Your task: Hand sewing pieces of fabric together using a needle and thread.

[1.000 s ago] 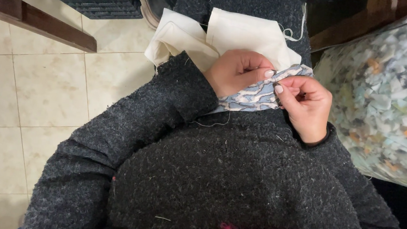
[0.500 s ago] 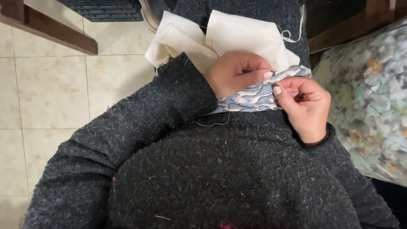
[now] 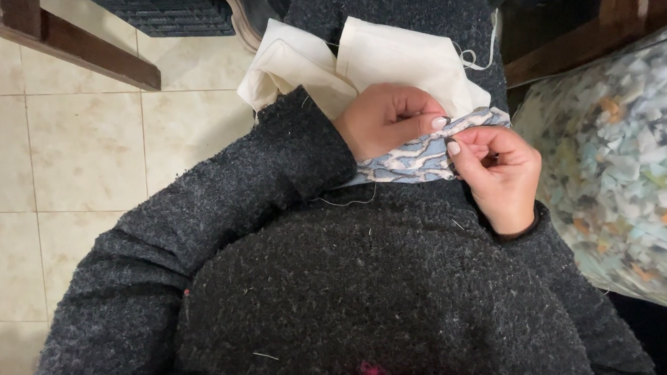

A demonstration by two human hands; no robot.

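Patterned blue-and-white fabric [image 3: 414,158] lies bunched on the person's lap, close against the front of a dark grey woolly sweater [image 3: 356,296], and both hands meet on its upper edge. Left hand [image 3: 385,119] is curled over the cloth with the thumb pressed along the folded edge, seemingly to keep that fold flat and steady. Right hand [image 3: 498,175] is closed in a pinch on the same edge just beside the left thumb, fingertips drawn together as if gripping something very fine; whether a needle is between them cannot be told. A loose pale thread [image 3: 348,203] trails from under the fabric across the sweater. Behind the hands, farther down the lap, sits a stack of plain cream cloth pieces [image 3: 386,62], folded and overlapping, probably kept there within easy reach. To the right, near the person's elbow, stands a large clear plastic bag [image 3: 646,160] packed with small scraps in pale blue, white and orange. The floor [image 3: 51,160] is beige tile with thin grout lines. At upper left a dark wooden furniture rail [image 3: 54,38] crosses the floor, and beyond it lies a dark ribbed mat [image 3: 163,12].
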